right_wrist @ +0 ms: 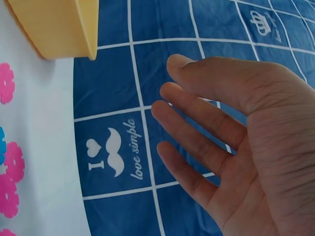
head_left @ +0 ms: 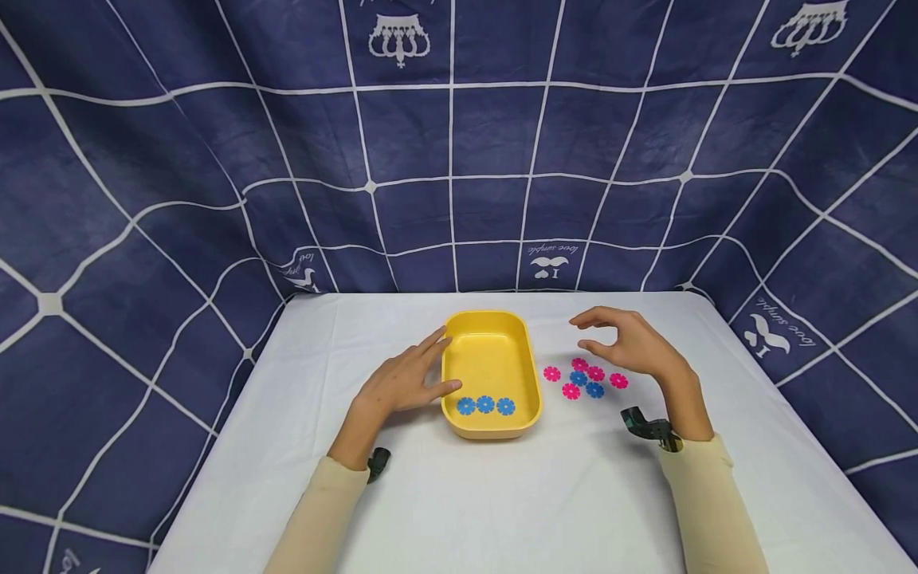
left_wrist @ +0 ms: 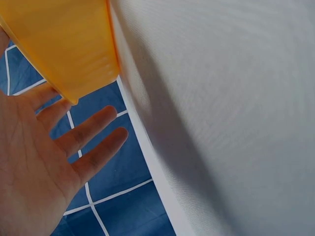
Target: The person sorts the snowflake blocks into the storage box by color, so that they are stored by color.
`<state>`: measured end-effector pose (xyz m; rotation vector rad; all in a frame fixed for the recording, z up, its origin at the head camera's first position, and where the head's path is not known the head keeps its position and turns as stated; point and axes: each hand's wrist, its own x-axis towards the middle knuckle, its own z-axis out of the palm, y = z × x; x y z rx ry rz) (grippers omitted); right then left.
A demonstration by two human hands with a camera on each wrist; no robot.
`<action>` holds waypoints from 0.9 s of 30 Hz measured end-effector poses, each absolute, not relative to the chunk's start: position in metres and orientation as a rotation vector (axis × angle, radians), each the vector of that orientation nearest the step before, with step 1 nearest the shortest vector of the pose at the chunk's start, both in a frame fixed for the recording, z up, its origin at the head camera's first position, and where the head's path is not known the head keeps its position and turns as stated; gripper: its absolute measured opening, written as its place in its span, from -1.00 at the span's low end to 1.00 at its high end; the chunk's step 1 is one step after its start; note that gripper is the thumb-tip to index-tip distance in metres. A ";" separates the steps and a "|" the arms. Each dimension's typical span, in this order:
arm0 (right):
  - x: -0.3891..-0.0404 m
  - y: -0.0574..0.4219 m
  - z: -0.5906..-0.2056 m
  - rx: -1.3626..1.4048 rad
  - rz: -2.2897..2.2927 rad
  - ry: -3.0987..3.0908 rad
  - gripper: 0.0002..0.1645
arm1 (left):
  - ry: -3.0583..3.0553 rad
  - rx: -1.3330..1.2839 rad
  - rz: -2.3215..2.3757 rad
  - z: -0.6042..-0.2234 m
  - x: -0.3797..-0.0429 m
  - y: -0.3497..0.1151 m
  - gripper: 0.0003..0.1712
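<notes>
A yellow tray (head_left: 491, 359) stands mid-table, with three blue flower-shaped discs (head_left: 485, 405) in a row at its near end. My left hand (head_left: 407, 381) is at the tray's left rim, fingers spread and thumb reaching over the edge; in the left wrist view its fingertips (left_wrist: 110, 114) show beside the tray wall. My right hand (head_left: 631, 339) hovers above the table to the right of the tray, fingers loosely bent with nothing between them. Just below it lies a loose group of pink discs (head_left: 595, 373) and two blue discs (head_left: 594, 390).
White cloth covers the table (head_left: 545, 494). Dark blue curtains with white grid lines (head_left: 488, 135) hang at the back and both sides. A small black camera (head_left: 649, 426) sits on the right wrist, and another (head_left: 378, 462) on the left.
</notes>
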<state>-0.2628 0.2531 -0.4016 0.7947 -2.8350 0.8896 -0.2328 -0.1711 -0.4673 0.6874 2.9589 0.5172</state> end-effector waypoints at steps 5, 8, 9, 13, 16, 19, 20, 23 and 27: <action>-0.264 0.257 -0.402 0.784 0.892 -2.848 -0.51 | 2.959 0.679 0.522 -0.467 -0.232 -0.172 0.17; -0.265 0.257 -0.404 0.782 0.892 -2.855 -0.50 | 2.958 0.672 0.520 -0.467 -0.232 -0.172 0.19; -0.266 0.258 -0.406 0.780 0.889 -2.859 -0.50 | 2.957 0.670 0.519 -0.467 -0.232 -0.172 0.19; -0.269 0.258 -0.411 0.780 0.900 -2.869 -0.50 | 2.951 0.663 0.519 -0.467 -0.232 -0.172 0.19; -0.272 0.259 -0.416 0.777 0.910 -2.884 -0.51 | 2.949 0.662 0.517 -0.467 -0.232 -0.172 0.19; -0.274 0.260 -0.421 0.767 0.920 -2.922 -0.52 | 2.949 0.667 0.518 -0.467 -0.232 -0.171 0.19; -0.275 0.260 -0.423 0.758 0.923 -2.939 -0.52 | 2.950 0.669 0.518 -0.467 -0.232 -0.172 0.18; -0.276 0.260 -0.428 0.756 0.926 -2.988 -0.52 | 2.951 0.675 0.521 -0.466 -0.232 -0.171 0.17; -0.278 0.262 -0.436 0.756 0.937 -3.039 -0.50 | 2.948 0.675 0.522 -0.466 -0.232 -0.171 0.15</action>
